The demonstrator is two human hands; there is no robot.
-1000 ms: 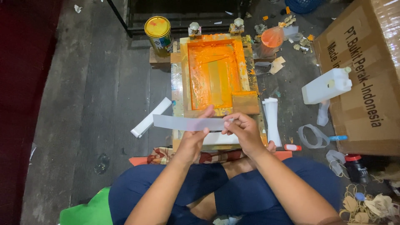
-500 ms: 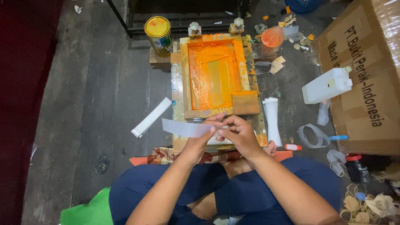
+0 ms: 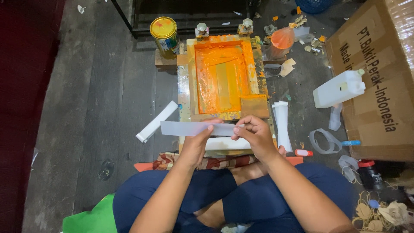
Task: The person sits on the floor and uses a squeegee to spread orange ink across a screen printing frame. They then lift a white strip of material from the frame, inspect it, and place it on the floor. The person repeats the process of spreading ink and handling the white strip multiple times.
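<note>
A long pale translucent plastic strip [image 3: 183, 127] is held level above the front edge of a wooden printing frame [image 3: 192, 82] smeared with orange ink. My left hand [image 3: 197, 141] pinches the strip near its middle, thumb on top. My right hand [image 3: 253, 133] grips the strip's right end with curled fingers. The strip's left end sticks out free over the floor. A small wooden squeegee block [image 3: 254, 106] rests at the frame's near right corner. I sit cross-legged in dark blue trousers right behind the frame.
A stack of white strips [image 3: 156, 122] lies left of the frame, another white stack [image 3: 283, 124] to its right. A yellow-lidded tin [image 3: 164, 35] stands at the back left, an orange cup [image 3: 281, 39] back right. A white jerrycan [image 3: 338, 88] leans on a cardboard box [image 3: 379, 73].
The strip has shifted a little to the right and down between my hands; my fingers have regripped it, the right hand now closed on its end. The frame and stacks stay put.
</note>
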